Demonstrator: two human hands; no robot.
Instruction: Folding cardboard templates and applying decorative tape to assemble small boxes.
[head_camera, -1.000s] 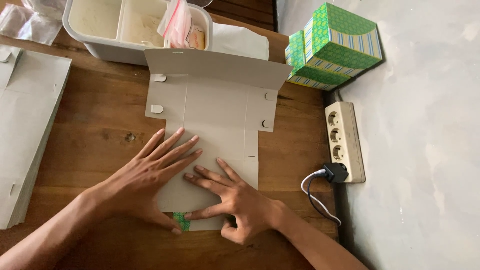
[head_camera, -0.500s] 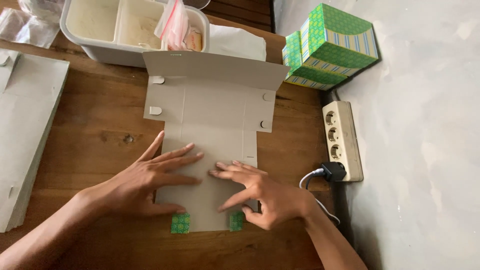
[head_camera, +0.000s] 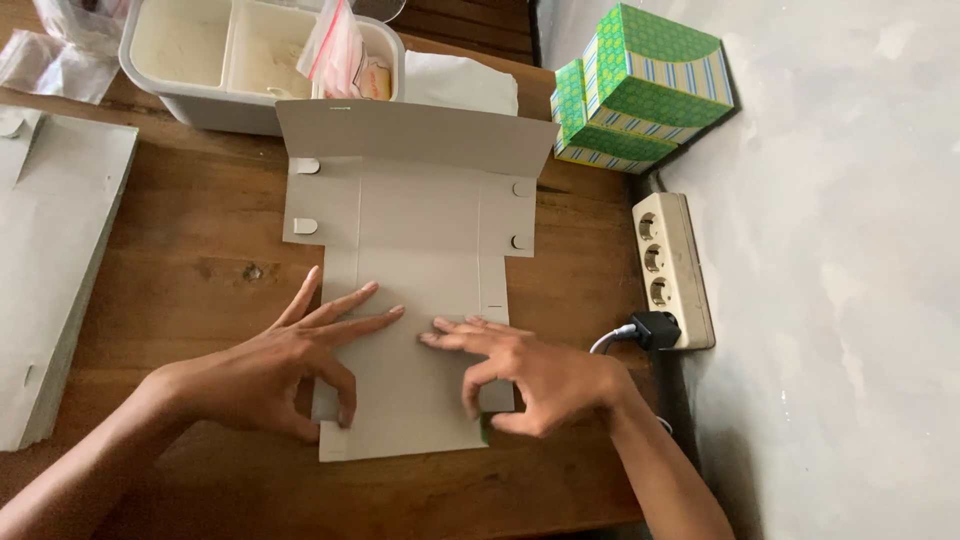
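Note:
A flat grey cardboard box blank (head_camera: 415, 235) lies unfolded on the wooden table (head_camera: 190, 270), its far flap standing up. My left hand (head_camera: 275, 370) rests on the blank's near left part, index and middle fingers stretched flat, thumb and another finger pinching the left side flap inward. My right hand (head_camera: 535, 375) presses the near right part, fingers pointing left, thumb and a finger curled around the right side flap. A bit of green print shows at that flap's lower edge.
A grey divided tray (head_camera: 215, 105) with a plastic bag (head_camera: 340, 50) stands at the back. Two green patterned boxes (head_camera: 640, 90) sit at the back right beside a white power strip (head_camera: 670, 265) with a plug. A stack of flat grey card (head_camera: 50, 270) lies left.
Both hands have shifted from lying flat on the blank to pinching its near side flaps, which are now folded up; the green printed corners seen before are mostly covered.

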